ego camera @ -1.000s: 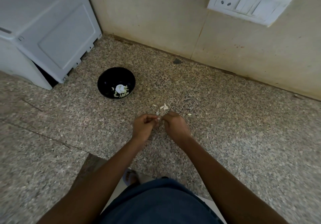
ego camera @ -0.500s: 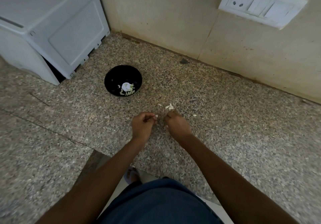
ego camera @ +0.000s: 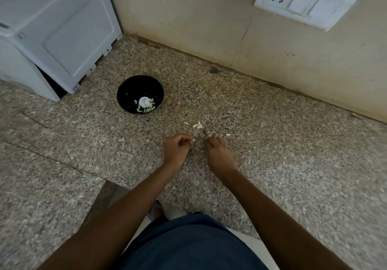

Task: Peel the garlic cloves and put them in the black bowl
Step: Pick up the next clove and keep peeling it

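While the two hands stay low over the speckled stone tabletop (ego camera: 293, 165), they sit a little apart from each other. The left hand (ego camera: 177, 149) has its fingers (ego camera: 184, 138) curled in, and they pinch a small white bit that may be a garlic clove (ego camera: 193, 140); it is too tiny to be sure. The right hand (ego camera: 219, 154) is bent downward with its fingers curled toward the tabletop, but I cannot tell if they hold anything.

Just past the hands, some white garlic peels (ego camera: 198, 125) lie on the tabletop, and one more small scrap (ego camera: 228, 135) lies to the right of them. The black bowl (ego camera: 134, 87) stands farther back and to the left, well apart from both hands. Inside it are pale peeled garlic pieces (ego camera: 145, 104), piled at the near side.

A white box-like machine (ego camera: 58, 30) stands at the far left, near the bowl. A white switch plate with a socket (ego camera: 303, 2) is on the wall (ego camera: 188, 18) at the back. A blue cloth (ego camera: 188, 244) covers the person's front at the bottom of the view.
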